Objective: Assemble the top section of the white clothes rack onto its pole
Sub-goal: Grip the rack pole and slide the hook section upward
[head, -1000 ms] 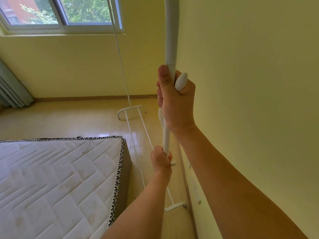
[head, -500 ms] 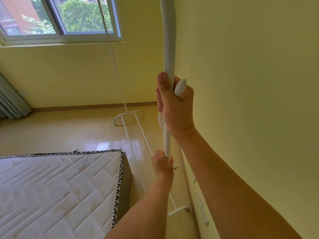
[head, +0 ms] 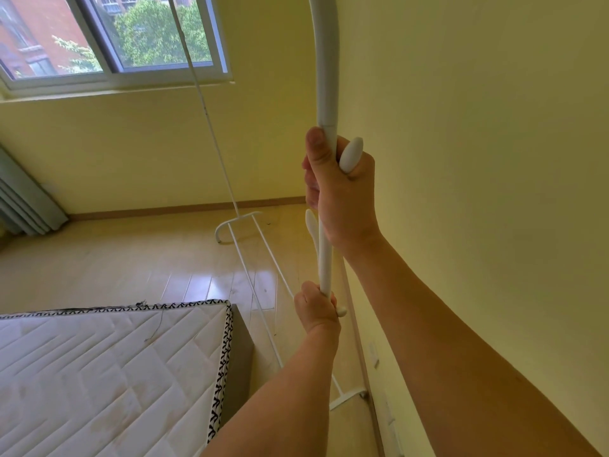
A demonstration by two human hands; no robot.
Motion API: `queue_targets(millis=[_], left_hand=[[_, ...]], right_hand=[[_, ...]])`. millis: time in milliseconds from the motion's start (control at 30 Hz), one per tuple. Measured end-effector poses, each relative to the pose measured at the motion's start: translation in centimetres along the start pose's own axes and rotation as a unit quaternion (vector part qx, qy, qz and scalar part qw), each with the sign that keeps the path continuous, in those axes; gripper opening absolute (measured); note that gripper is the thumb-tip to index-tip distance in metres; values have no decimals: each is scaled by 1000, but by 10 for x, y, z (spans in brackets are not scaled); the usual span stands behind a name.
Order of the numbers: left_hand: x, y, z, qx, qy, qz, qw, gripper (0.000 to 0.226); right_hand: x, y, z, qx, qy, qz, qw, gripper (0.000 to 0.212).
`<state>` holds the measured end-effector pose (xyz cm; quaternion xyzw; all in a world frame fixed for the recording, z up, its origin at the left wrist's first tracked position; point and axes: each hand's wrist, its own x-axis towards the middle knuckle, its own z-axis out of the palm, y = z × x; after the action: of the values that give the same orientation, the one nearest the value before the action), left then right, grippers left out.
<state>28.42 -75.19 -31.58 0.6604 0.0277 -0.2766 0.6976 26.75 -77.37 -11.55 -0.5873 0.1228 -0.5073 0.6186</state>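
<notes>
- My right hand (head: 342, 196) is wrapped shut around the white pole (head: 325, 252), raised high with the thumb pressed flat up the pole's left side and the forearm running in from the lower right.
- A rounded white peg (head: 351, 155) sticks up out of that fist beside the pole; a second peg (head: 311, 225) shows just below the hand on the left.
- My left hand (head: 314, 308) is closed on the same pole lower down, arm reaching up from the bottom edge; a small white knob (head: 342, 312) shows at its right side.
- The top section (head: 324, 61) rises from a visible joint line just above my right thumb and runs out of view at the top.
- The rack's far upright (head: 211, 127) stands thin before the window (head: 115, 37); its base rails (head: 253, 275) lie on the wooden floor (head: 115, 258) beside the right wall (head: 478, 159).
- A bare quilted mattress (head: 99, 374) sits near left; I see no containers.
</notes>
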Motion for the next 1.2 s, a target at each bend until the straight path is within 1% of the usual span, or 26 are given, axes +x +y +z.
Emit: queue_targets(millis=[233,400,533,667,800,933,1200], left_hand=[[26,5,26,-4,17,6,1000,26],[40,8,34,-3,28,23,999,28],[57,16,32,-5,34,34,999,30],[79,26,30,-9,47,38,998,28],[95,35,33,1,57,39,998,32],[112,41,42,-4,65,41,997,32],[161,63,54,-6,70,38,997,32]], right_hand=[[35,16,-9,11,-4,2,1000,31],[49,27,-6,13,-6,-8,1000,43],[61,37,9,18,-19,-5,1000,44],[77,50,25,25,-35,-4,999,49],[93,60,32,38,-50,-4,998,42],[111,67,34,45,-74,-5,996,32],[155,94,48,73,-97,22,992,36]])
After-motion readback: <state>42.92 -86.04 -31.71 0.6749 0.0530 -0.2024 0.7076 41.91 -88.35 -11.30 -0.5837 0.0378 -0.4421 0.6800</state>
